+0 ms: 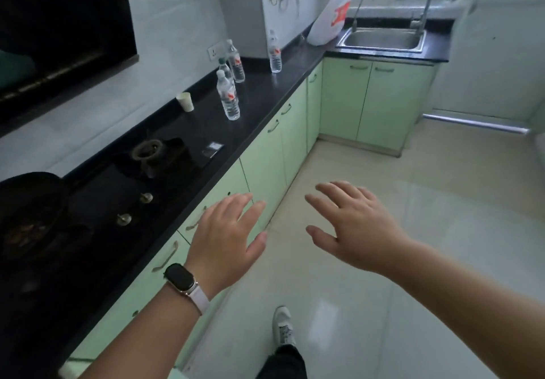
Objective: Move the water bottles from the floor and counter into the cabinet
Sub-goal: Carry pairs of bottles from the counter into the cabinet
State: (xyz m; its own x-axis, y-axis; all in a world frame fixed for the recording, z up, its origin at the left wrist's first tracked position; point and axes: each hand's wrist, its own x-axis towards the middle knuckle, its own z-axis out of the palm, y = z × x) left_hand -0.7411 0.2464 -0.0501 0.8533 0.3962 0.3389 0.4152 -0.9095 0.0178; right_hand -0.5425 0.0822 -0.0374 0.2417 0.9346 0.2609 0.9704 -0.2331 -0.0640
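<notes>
With left hand [224,232] and right hand [354,225] both empty and spread, best step toward bottles [228,95] upper centre on counter [265,89], gripping mid-body.

Glossy black counter [259,104] (clear plastic bottles [228,98])

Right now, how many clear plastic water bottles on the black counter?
4. One nearest the camera, one right behind it, one by the wall socket, one alone nearer the steel sink. No bottles show on the floor; more may be out of view.
</notes>
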